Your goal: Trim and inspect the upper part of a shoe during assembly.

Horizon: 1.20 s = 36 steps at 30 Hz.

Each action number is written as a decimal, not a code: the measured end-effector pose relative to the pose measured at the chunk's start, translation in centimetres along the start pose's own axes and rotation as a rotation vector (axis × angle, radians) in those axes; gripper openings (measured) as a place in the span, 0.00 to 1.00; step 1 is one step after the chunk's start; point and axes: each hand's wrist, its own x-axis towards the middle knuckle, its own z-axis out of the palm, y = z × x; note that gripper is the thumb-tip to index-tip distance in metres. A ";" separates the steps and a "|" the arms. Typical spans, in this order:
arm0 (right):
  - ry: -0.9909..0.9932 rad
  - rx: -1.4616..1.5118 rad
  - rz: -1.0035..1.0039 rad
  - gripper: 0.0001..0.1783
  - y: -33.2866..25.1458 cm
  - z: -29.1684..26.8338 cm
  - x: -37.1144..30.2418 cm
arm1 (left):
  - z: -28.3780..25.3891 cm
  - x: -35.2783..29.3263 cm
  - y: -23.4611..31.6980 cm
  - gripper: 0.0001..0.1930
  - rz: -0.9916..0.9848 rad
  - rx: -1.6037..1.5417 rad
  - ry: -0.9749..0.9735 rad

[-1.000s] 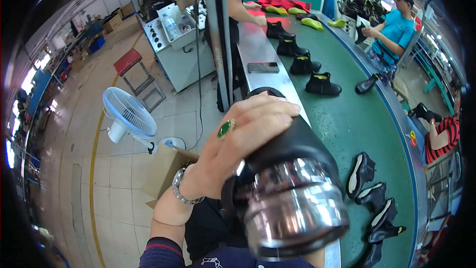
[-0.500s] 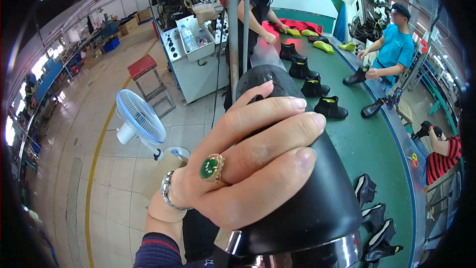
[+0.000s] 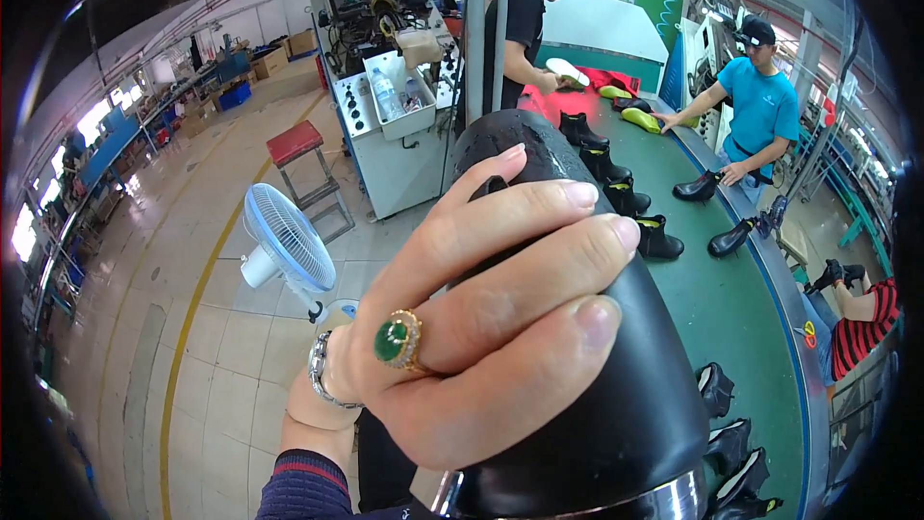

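Observation:
My left hand [image 3: 481, 318], with a green-stoned ring and a silver wristband, is closed over a large black tapering thing [image 3: 626, 395] right in front of me. Its sides are smooth, the far rounded end looks wet, and a shiny metal band [image 3: 664, 499] circles its near end. I cannot make out what kind of thing it is. Four fingers curl over its top and side; the thumb is hidden. My right hand does not show. Beyond, on the green table [image 3: 712, 299], black ankle boots [image 3: 659, 239] stand in a row, and more black boots [image 3: 736, 448] lie near the lower right.
A person in black [image 3: 525, 29] holds a white, sole-shaped piece [image 3: 568, 70]. Across the table, a person in blue [image 3: 760, 96] touches a yellow-green shoe form [image 3: 640, 119]. Orange scissors [image 3: 808, 333] lie at the right edge. A fan [image 3: 289, 236] and red stool [image 3: 295, 143] stand left.
The background has shifted slightly right and down in view. The person in black has raised a white piece. The person in blue has put down a boot and reached left. My grip looks the same.

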 end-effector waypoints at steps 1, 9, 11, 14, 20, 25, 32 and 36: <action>0.001 0.008 0.000 0.30 0.1 -0.1 0.1 | -0.4 0.4 0.0 0.21 0.006 0.002 0.001; -0.002 0.041 -0.006 0.30 0.0 -0.4 0.4 | -0.6 1.0 -0.3 0.24 0.040 0.009 -0.075; -0.016 0.017 -0.025 0.30 0.0 -0.2 0.4 | -1.1 1.3 0.1 0.24 0.040 0.032 -0.073; -0.005 0.076 -0.021 0.30 0.1 -0.6 0.4 | -1.8 2.3 -0.1 0.25 0.042 0.019 -0.147; 0.012 0.046 -0.039 0.30 0.2 -0.6 0.5 | -0.1 1.7 -0.8 0.26 0.059 0.012 -0.047; 0.006 0.041 -0.020 0.30 -0.7 0.1 0.5 | 0.3 1.8 -0.9 0.26 0.063 0.051 0.026; 0.012 0.029 -0.009 0.31 -0.4 0.0 0.9 | 0.9 1.8 -1.4 0.29 0.072 0.055 0.011; 0.022 0.047 -0.016 0.31 -0.1 -0.1 0.8 | 0.0 2.3 -1.5 0.30 0.082 0.015 -0.060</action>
